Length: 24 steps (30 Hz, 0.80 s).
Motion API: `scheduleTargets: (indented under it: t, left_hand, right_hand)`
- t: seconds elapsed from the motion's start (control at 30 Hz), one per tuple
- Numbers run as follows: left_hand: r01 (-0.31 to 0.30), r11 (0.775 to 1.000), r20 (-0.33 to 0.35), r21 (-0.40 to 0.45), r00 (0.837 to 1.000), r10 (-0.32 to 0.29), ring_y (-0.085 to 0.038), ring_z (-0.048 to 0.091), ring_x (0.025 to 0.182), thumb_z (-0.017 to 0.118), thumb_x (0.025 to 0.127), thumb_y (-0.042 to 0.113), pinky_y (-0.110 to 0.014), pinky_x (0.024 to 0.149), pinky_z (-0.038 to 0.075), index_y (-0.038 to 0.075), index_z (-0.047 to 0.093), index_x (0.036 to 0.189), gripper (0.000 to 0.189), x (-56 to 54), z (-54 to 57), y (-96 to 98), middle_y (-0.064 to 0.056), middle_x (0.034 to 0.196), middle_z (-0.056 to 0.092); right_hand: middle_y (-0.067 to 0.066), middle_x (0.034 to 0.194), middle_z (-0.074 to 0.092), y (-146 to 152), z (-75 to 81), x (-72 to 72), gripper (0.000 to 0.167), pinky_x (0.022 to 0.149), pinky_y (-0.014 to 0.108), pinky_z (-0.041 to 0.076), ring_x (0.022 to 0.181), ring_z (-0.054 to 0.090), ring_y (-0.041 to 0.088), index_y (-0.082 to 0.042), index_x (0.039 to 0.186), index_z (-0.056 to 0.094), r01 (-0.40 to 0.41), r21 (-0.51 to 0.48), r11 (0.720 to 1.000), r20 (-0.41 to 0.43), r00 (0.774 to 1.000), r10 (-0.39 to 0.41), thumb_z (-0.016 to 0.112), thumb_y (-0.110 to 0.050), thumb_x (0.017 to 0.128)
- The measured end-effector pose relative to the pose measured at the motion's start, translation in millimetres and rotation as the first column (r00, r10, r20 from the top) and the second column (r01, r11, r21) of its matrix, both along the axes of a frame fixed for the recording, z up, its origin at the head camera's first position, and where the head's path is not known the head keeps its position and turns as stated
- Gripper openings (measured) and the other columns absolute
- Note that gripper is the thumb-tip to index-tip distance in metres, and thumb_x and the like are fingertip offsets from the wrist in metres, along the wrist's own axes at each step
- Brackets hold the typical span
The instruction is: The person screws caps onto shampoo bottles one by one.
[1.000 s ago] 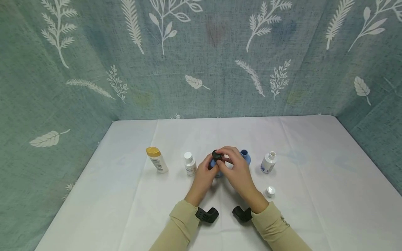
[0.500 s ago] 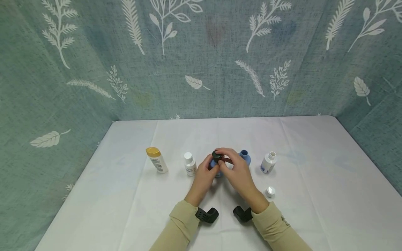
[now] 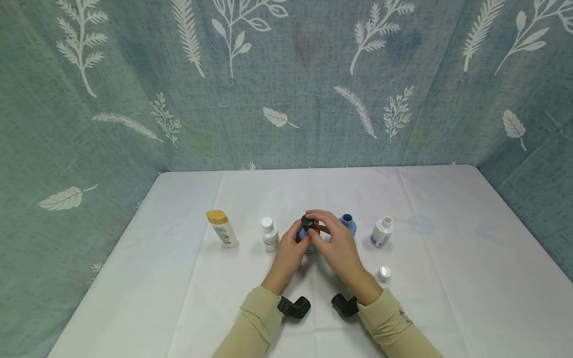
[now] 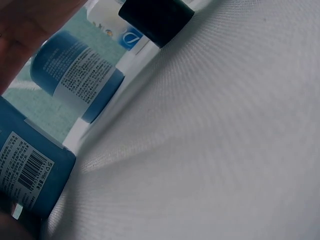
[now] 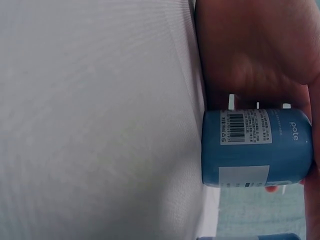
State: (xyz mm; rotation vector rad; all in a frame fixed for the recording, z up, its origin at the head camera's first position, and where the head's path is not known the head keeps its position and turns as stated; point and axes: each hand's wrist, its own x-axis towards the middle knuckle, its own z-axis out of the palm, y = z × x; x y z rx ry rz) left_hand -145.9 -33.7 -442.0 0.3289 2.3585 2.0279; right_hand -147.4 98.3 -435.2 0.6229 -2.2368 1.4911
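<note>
A blue bottle (image 5: 257, 147) with a black cap (image 3: 307, 222) stands upright on the white tabletop, mostly covered by both hands in the head view. Around its body grips my left hand (image 3: 289, 252). The thumb and fingers of my right hand (image 3: 336, 243) pinch the black cap from above. In the left wrist view, the barcode side of the held bottle (image 4: 30, 165) shows at lower left. Just behind my right hand stands a second blue bottle (image 3: 348, 223), its mouth uncovered.
An uncapped white bottle (image 3: 382, 232) stands on the right, with a white cap (image 3: 384, 273) lying nearer. Left of the hands are a white-capped bottle (image 3: 270, 234) and a tilted-looking bottle with a gold cap (image 3: 222, 228). Patterned cloth (image 3: 286, 144) hangs behind the table.
The right hand's fingers shift slightly on the black cap. The left hand and the other bottles keep their places.
</note>
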Motion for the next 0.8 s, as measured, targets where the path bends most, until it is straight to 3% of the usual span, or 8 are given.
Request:
scheduleTargets:
  t: [0.3, 0.53, 0.63, 0.67, 0.8]
  left_hand:
    - [0.004, 1.000, -0.005, 0.010, 1.000, -0.004, -0.016, 0.053, 0.100, 0.051, 0.087, 0.008, -0.031, 0.085, 0.042, 0.008, 0.053, 0.118, 0.031, 0.2, 0.0, -0.2, -0.008, 0.110, 0.059]
    - [0.001, 1.000, -0.014, 0.010, 1.000, -0.001, -0.014, 0.054, 0.100, 0.054, 0.088, 0.012, -0.031, 0.086, 0.041, 0.016, 0.056, 0.116, 0.029, -13.5, -25.1, -1.0, -0.002, 0.108, 0.060]
    - [-0.011, 1.000, -0.047, -0.010, 0.999, 0.011, -0.012, 0.053, 0.102, 0.055, 0.087, 0.014, -0.031, 0.088, 0.041, 0.018, 0.056, 0.116, 0.029, -14.6, -27.7, -0.5, 0.000, 0.108, 0.060]
    - [-0.015, 1.000, -0.056, -0.015, 0.998, 0.014, -0.011, 0.053, 0.102, 0.055, 0.087, 0.014, -0.030, 0.088, 0.041, 0.019, 0.056, 0.116, 0.029, -14.5, -27.8, -0.5, 0.001, 0.108, 0.060]
    - [-0.007, 1.000, -0.044, -0.025, 0.999, 0.006, -0.014, 0.051, 0.105, 0.054, 0.087, 0.013, -0.032, 0.090, 0.039, 0.015, 0.055, 0.118, 0.030, -5.8, -11.0, -1.0, -0.002, 0.112, 0.058]
  right_hand:
    - [-0.008, 0.117, 0.055, 0.6, 0.7, 0.3, 0.033, 0.083, 0.024, 0.044, 0.107, 0.050, 0.008, -0.017, 0.113, 0.059, 0.025, 0.045, 0.999, -0.034, 0.999, -0.023, 0.061, -0.006, 0.083]
    - [-0.006, 0.115, 0.053, -0.8, 1.4, 1.1, 0.030, 0.081, 0.022, 0.045, 0.106, 0.050, 0.010, -0.014, 0.110, 0.059, 0.025, 0.011, 1.000, -0.036, 0.999, -0.024, 0.062, -0.004, 0.082]
    - [-0.004, 0.114, 0.052, -1.3, 1.8, 1.4, 0.029, 0.081, 0.022, 0.045, 0.105, 0.050, 0.011, -0.012, 0.110, 0.059, 0.023, -0.006, 1.000, -0.039, 0.999, -0.023, 0.062, -0.004, 0.082]
    - [-0.004, 0.114, 0.052, -1.3, 1.7, 1.4, 0.029, 0.081, 0.022, 0.045, 0.105, 0.050, 0.011, -0.012, 0.110, 0.059, 0.025, -0.006, 1.000, -0.041, 0.999, -0.025, 0.062, -0.004, 0.082]
    - [-0.004, 0.115, 0.052, -1.5, 1.6, 1.6, 0.028, 0.081, 0.022, 0.045, 0.106, 0.049, 0.011, -0.012, 0.111, 0.059, 0.022, -0.007, 1.000, -0.035, 0.999, -0.023, 0.061, -0.006, 0.083]
